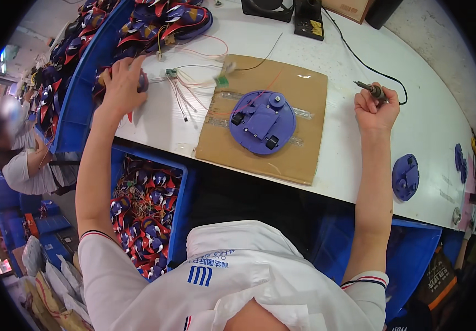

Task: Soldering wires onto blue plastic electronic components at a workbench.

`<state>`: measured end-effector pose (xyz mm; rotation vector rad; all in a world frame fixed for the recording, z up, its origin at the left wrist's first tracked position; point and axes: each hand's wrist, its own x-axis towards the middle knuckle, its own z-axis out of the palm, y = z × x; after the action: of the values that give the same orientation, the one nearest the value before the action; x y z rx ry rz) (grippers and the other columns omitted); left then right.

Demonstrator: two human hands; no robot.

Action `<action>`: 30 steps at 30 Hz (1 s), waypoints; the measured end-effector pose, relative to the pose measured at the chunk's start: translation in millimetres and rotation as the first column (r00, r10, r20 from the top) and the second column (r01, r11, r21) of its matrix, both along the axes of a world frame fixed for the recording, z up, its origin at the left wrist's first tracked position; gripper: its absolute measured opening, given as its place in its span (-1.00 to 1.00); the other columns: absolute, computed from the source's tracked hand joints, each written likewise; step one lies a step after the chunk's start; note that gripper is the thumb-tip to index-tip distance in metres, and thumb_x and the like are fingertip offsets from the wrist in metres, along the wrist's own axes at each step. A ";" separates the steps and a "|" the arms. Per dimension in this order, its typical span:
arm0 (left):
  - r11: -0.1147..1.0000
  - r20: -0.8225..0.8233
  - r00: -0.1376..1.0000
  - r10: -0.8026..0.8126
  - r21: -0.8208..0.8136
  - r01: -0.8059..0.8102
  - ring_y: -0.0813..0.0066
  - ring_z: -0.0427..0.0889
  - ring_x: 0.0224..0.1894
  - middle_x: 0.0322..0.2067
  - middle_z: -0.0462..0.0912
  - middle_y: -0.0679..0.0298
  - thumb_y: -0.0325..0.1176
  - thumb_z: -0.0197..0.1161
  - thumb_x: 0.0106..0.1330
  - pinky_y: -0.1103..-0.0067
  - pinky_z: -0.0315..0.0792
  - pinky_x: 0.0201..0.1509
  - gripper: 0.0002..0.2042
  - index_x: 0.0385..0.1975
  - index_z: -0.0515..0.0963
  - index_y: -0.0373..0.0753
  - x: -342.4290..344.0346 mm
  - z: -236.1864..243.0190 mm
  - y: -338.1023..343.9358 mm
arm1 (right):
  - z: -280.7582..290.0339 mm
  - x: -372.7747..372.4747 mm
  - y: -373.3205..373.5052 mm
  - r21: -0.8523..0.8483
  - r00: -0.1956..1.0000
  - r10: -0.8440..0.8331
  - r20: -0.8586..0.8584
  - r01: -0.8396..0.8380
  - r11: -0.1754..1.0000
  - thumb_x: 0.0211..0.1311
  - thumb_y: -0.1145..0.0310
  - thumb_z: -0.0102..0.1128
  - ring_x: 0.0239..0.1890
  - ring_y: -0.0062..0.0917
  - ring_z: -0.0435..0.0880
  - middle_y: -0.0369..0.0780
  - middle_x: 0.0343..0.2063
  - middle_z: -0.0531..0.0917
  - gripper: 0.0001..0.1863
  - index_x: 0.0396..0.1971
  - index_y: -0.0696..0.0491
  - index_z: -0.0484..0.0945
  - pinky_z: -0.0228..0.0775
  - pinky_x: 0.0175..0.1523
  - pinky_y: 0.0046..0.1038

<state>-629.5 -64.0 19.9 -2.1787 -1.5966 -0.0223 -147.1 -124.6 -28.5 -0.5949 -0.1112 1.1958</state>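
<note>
My left hand (120, 88) is closed over a purple and red toy shell (99, 87) at the left of the table, hiding much of it. Thin wires run right from there to a small green circuit board (171, 73). In my right hand (377, 110) is a soldering iron (378, 92), its tip pointing left above the table. Between my hands, a round purple toy base (262, 122) with black wheels lies on a sheet of cardboard (309, 160). A blurred green piece (221, 81) shows among the wires near the cardboard's upper left.
A blue crate (78, 83) and a pile of toy shells (163, 25) border the left. Another blue bin (180, 204) of shells sits below the table edge. More purple bases (406, 177) lie right. The iron's black cord (354, 52) crosses the back. A person (23, 149) sits far left.
</note>
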 end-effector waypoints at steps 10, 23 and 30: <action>0.916 0.560 0.828 0.002 -0.333 0.223 0.21 0.55 -0.50 -0.48 0.68 0.23 -0.26 0.18 0.09 0.50 0.44 -0.33 -0.78 -0.52 0.64 -0.29 211.0 11.9 -10.8 | 7.2 -21.6 -11.6 0.132 0.978 0.127 0.166 -0.150 0.980 0.03 0.44 -0.06 -0.83 -0.74 0.00 -0.32 -0.70 0.33 -0.90 -0.46 0.11 0.42 -0.17 -0.68 -0.68; 0.839 0.984 0.137 0.113 -0.169 0.517 0.66 0.38 -0.47 -0.48 0.45 0.35 -0.53 0.16 0.22 0.74 0.22 -0.50 -0.86 -0.30 0.65 -0.31 177.8 3.5 -78.1 | 2.3 -68.4 -26.5 -0.130 0.869 0.211 0.448 -0.170 0.977 0.20 0.34 -0.06 -0.78 -0.77 -0.04 -0.38 -0.71 0.24 -0.87 -0.47 0.04 0.42 -0.13 -0.64 -0.73; 0.928 0.993 0.013 0.116 -0.113 0.355 0.63 0.33 -0.52 -0.54 0.48 0.35 -0.56 0.25 0.12 0.74 0.17 -0.51 -0.92 -0.38 0.61 -0.33 183.4 -23.0 -104.9 | -8.3 -74.8 -26.8 -0.193 0.834 0.272 0.480 -0.202 0.960 0.22 0.33 -0.06 -0.76 -0.78 -0.05 -0.39 -0.71 0.21 -0.87 -0.46 0.02 0.42 -0.11 -0.62 -0.73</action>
<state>-446.1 -169.0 -3.1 -2.6628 -2.0642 -2.0261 -222.0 -151.4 -36.7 -1.0320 -0.5678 1.2696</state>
